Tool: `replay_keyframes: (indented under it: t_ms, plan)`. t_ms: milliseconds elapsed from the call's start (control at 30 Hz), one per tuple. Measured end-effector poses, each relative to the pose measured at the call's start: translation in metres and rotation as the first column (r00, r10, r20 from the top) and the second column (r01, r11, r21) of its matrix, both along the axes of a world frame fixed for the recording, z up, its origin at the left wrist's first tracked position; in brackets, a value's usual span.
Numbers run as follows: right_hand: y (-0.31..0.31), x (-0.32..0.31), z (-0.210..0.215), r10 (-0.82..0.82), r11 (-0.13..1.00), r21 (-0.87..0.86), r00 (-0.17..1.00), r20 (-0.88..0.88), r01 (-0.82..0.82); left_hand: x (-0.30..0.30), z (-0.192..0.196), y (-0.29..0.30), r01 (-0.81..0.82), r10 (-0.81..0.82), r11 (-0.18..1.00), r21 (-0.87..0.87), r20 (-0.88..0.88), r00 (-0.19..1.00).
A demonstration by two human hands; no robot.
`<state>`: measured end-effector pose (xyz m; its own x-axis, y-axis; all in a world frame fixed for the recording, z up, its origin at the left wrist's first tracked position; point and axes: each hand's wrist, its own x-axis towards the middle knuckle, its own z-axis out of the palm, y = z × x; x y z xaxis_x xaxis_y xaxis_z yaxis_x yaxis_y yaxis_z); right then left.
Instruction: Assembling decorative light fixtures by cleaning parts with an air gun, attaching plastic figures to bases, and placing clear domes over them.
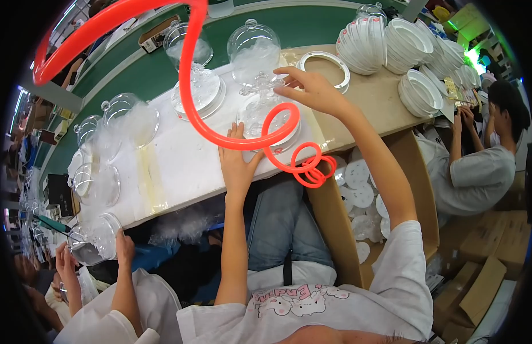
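Note:
In front of me on the white-topped bench lies a round white base (290, 137) with clear plastic parts on it, partly hidden by a red coiled air hose (191, 69). My left hand (237, 166) rests at the base's left edge, its fingers stretched out and holding nothing. Over the far side of the base, my right hand (311, 90) has its fingertips curled around the end of a clear, branched plastic piece (262, 83). Another white base with a clear disc (199, 94) sits to the left. Just beyond stands a clear dome (253, 51) with white fluff inside.
A white ring (324, 70) and stacks of white round bases (362, 46) are at the right. More clear domes (132, 119) stand left. An open cardboard box (329, 229) of clear discs is beside my right leg. Co-workers sit on both sides; the left one holds a dome (94, 238).

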<state>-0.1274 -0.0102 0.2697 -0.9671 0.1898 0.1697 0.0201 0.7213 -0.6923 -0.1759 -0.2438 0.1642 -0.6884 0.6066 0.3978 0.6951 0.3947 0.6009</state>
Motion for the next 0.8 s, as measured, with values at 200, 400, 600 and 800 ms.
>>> replay_keyframes:
  t_ms: [200, 400, 600, 800]
  plan:
    - [0.02, 0.019, -0.022, 0.062, 0.994, 0.085, 0.996, 0.071, -0.068, 0.005, 0.005, 0.004, -0.019, 0.02, 1.0, -0.013, 0.077, 0.997]
    - [0.024, 0.024, -0.038, 0.172, 0.975, 0.119, 0.976, 0.13, -0.188, 0.002, 0.006, 0.0, -0.001, 0.003, 1.0, -0.019, 0.081, 0.997]
    - [0.013, 0.022, -0.046, 0.088, 0.994, -0.065, 0.993, 0.078, -0.083, -0.01, 0.014, -0.01, 0.067, -0.069, 0.998, 0.019, 0.14, 0.988]
    - [0.01, 0.025, -0.06, -0.033, 0.986, -0.162, 0.997, 0.068, 0.044, -0.015, 0.013, -0.008, 0.055, -0.059, 0.994, -0.09, -0.044, 0.997]
